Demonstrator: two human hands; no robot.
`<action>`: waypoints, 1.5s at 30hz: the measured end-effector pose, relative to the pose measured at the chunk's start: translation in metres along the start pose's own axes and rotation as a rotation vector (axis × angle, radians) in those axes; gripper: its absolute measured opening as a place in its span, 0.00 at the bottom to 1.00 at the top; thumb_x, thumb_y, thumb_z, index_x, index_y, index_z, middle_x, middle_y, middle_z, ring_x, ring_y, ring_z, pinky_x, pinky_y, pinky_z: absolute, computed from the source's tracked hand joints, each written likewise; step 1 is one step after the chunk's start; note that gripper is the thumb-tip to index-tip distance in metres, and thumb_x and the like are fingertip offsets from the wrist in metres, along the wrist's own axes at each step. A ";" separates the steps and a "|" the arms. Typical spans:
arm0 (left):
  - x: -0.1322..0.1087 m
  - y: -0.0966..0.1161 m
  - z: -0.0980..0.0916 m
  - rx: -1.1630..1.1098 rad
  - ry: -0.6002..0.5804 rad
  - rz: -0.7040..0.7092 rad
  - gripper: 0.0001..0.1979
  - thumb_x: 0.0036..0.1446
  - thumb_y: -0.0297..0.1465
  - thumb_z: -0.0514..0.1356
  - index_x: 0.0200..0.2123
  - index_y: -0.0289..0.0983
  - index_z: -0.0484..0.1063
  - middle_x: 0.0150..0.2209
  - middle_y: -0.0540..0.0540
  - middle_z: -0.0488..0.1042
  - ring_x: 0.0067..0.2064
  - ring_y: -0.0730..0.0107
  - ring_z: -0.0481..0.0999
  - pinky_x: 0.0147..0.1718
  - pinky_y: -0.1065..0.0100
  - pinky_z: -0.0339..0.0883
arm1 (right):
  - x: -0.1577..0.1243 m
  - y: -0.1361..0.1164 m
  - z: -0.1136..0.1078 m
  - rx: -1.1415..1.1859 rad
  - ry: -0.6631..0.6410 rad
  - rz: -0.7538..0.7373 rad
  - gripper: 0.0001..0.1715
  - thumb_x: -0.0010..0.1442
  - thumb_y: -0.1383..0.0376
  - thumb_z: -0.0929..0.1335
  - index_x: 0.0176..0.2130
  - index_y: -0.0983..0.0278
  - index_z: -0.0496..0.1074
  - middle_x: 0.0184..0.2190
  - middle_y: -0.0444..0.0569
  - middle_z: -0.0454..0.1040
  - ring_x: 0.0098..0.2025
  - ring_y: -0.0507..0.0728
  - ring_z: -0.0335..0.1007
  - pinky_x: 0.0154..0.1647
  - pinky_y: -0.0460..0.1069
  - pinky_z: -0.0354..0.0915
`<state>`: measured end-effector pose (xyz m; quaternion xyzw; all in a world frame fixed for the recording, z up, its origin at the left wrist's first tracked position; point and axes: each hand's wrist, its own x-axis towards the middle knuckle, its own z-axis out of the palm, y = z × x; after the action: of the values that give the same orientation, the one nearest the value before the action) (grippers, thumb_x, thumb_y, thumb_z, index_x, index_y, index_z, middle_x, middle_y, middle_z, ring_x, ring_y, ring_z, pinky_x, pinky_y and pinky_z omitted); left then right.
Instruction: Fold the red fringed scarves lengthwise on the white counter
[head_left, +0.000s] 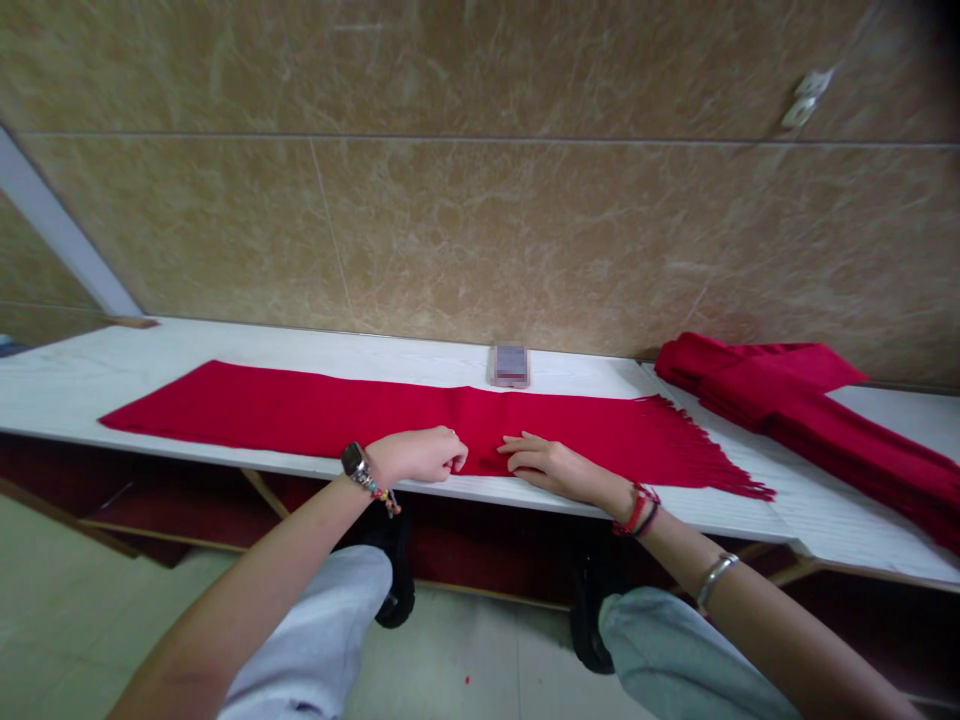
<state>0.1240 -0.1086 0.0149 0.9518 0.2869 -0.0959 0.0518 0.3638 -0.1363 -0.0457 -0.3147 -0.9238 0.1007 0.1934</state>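
Observation:
A red scarf (300, 405) lies flat and stretched lengthwise along a white shelf top, its fringed end to the right. My left hand (424, 455) rests at the scarf's near edge, left of centre, with the fingers curled under; whether cloth is pinched in them is hidden. Just to its right, my right hand (551, 465) lies on the fabric, palm down and fingers stretched out. Between the two hands the cloth shows a slight crease.
A phone (511, 366) lies behind the scarf near the wall. More folded red scarves (780, 395) are piled at the right. The white shelf top (360, 352) backs onto a tiled wall with a socket (807, 98). Below its front edge are open compartments.

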 end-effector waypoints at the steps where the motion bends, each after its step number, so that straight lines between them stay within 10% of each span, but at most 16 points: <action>1: 0.000 0.001 -0.001 0.001 -0.008 0.009 0.08 0.51 0.22 0.54 0.31 0.37 0.71 0.31 0.49 0.71 0.35 0.70 0.69 0.35 0.73 0.61 | 0.000 0.000 0.000 -0.005 0.008 -0.002 0.12 0.62 0.66 0.60 0.39 0.63 0.71 0.51 0.53 0.69 0.57 0.57 0.59 0.60 0.58 0.52; 7: 0.006 0.007 0.008 0.071 0.164 -0.220 0.15 0.62 0.34 0.48 0.50 0.39 0.66 0.54 0.39 0.62 0.55 0.56 0.61 0.47 0.56 0.61 | 0.002 -0.001 -0.001 -0.028 0.048 -0.020 0.11 0.61 0.66 0.62 0.39 0.64 0.72 0.48 0.55 0.71 0.54 0.57 0.62 0.57 0.56 0.56; 13: 0.013 0.010 0.020 -0.151 -0.117 -0.414 0.26 0.62 0.44 0.41 0.63 0.51 0.42 0.66 0.49 0.35 0.64 0.41 0.35 0.51 0.33 0.43 | 0.002 -0.005 0.000 -0.196 -0.118 0.154 0.26 0.64 0.57 0.57 0.60 0.56 0.55 0.62 0.52 0.53 0.64 0.64 0.39 0.58 0.69 0.43; 23: 0.016 -0.004 0.012 -0.186 -0.116 -0.556 0.37 0.53 0.55 0.46 0.63 0.48 0.44 0.65 0.41 0.36 0.62 0.30 0.37 0.46 0.30 0.45 | 0.007 0.004 -0.008 -0.132 -0.225 0.193 0.27 0.65 0.54 0.54 0.61 0.54 0.51 0.63 0.49 0.51 0.64 0.63 0.40 0.59 0.68 0.43; 33: 0.064 -0.019 0.025 -0.101 0.134 -0.535 0.27 0.62 0.40 0.37 0.64 0.45 0.42 0.66 0.46 0.35 0.64 0.41 0.37 0.50 0.32 0.44 | 0.058 0.017 0.010 -0.338 -0.062 0.552 0.33 0.63 0.54 0.56 0.62 0.68 0.50 0.63 0.60 0.46 0.64 0.69 0.38 0.56 0.71 0.47; 45: 0.059 -0.044 0.042 -0.140 0.114 -0.689 0.43 0.50 0.60 0.37 0.64 0.43 0.41 0.65 0.40 0.34 0.62 0.31 0.34 0.50 0.31 0.40 | -0.046 0.076 -0.023 -0.497 -0.107 0.720 0.23 0.64 0.58 0.55 0.53 0.63 0.64 0.62 0.59 0.52 0.62 0.71 0.43 0.52 0.73 0.51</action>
<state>0.1418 -0.0470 -0.0405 0.7971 0.5992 -0.0347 0.0653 0.4477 -0.1037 -0.0616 -0.6478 -0.7601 -0.0476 0.0164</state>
